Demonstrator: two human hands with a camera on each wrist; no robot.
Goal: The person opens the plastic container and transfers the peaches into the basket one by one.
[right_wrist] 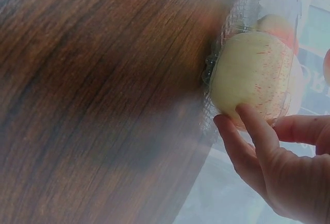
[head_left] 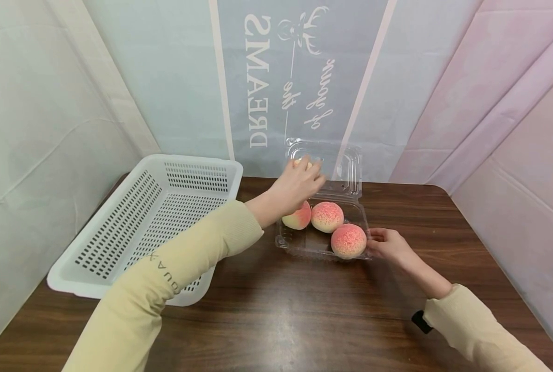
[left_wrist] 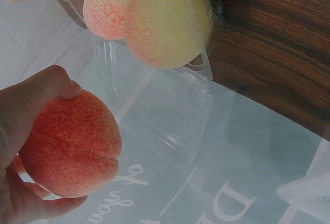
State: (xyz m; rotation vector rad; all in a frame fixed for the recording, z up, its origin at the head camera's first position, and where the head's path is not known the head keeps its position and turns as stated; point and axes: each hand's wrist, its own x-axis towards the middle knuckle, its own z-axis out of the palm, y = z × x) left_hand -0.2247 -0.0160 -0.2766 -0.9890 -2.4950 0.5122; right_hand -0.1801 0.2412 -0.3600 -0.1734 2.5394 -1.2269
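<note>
My left hand [head_left: 299,183] grips a pink-red peach [left_wrist: 72,144] above the back of a clear plastic clamshell box [head_left: 313,249]; in the head view the hand hides most of the fruit. Inside the box's base sit three more peaches: a left one [head_left: 297,216], a middle one [head_left: 327,217] and a front right one [head_left: 348,241]. The box's lid [head_left: 350,170] stands raised at the back. At the right side of the box, my right hand [head_left: 390,247] pinches its edge between thumb and fingers, beside the front right peach.
A white perforated plastic basket [head_left: 220,164] stands on the left of the brown wooden table [head_left: 276,320]. Behind the table hangs a printed cloth [head_left: 299,67] with mirrored lettering. Pale cloth walls close in both sides.
</note>
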